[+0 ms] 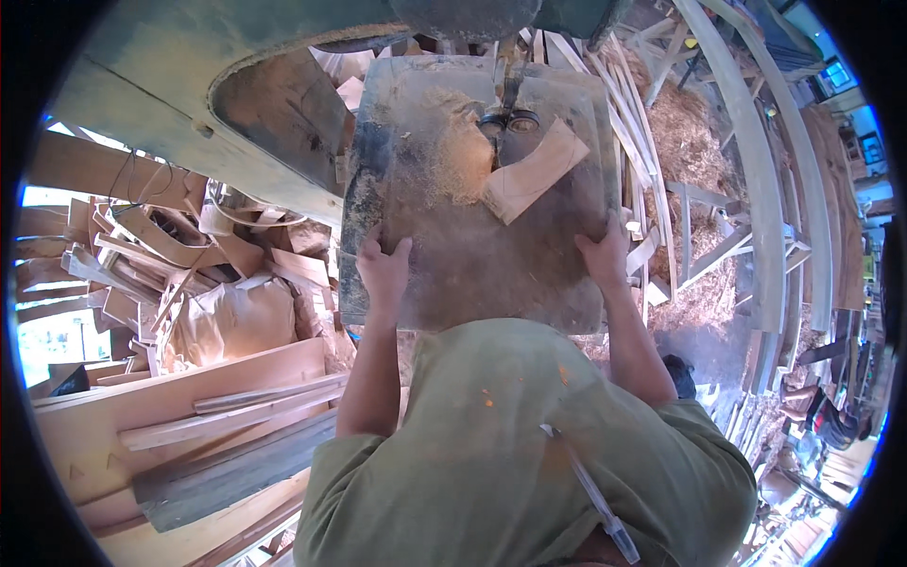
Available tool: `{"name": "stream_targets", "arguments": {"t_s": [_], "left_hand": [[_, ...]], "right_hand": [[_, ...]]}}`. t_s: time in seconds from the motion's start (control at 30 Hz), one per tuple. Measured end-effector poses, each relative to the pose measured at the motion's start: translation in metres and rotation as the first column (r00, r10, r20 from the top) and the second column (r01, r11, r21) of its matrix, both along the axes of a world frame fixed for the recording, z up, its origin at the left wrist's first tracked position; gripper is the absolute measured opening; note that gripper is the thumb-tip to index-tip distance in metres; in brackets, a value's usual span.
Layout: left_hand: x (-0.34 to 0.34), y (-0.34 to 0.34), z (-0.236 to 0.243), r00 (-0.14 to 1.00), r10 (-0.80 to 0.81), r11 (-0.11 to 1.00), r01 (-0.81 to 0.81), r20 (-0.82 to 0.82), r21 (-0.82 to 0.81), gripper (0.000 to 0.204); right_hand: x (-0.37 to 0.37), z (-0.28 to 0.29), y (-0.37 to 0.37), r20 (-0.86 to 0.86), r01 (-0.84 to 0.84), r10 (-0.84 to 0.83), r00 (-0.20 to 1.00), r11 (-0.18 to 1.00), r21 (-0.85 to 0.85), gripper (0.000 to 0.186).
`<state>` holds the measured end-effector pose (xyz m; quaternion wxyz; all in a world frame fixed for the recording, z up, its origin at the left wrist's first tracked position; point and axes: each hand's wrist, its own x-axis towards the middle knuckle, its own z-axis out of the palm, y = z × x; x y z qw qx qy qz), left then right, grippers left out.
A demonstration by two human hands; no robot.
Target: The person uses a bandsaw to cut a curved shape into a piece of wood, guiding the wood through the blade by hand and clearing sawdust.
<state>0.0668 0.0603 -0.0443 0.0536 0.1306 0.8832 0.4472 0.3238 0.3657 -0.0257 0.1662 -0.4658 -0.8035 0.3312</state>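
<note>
I look down on a dusty grey metal saw table (472,255). My left hand (383,269) rests on its left edge with the fingers curled over the rim. My right hand (605,253) lies on the right edge in the same way. Neither hand holds a loose piece. A curved pale wood piece (534,172) lies on the table at the upper right, next to the blade slot and its round guide (510,121). A heap of sawdust (463,151) sits left of the blade.
Planks and a grey board (227,454) lie at the lower left, with a brown sack (236,317) and stacked offcuts (142,246) behind. Long strips (633,123) and curved rails (756,161) stand to the right over shavings (699,293). A pen (590,491) is clipped to my green shirt.
</note>
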Motion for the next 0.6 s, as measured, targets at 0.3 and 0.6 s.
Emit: {"name": "stream_targets", "arguments": {"t_s": [0.3,0.6], "left_hand": [[-0.006,0.086,0.004,0.944,-0.286,0.925,0.317,-0.166,0.210,0.031],[-0.024,0.122,0.005,0.879,-0.476,0.848,0.457,0.006,0.268,0.020]], "right_hand": [[-0.075,0.047,-0.008,-0.228,-0.289,0.297,0.927,0.955,0.068,0.138],[-0.110,0.036,0.034,-0.697,-0.279,-0.099,0.710,0.870,-0.407,0.078]]}}
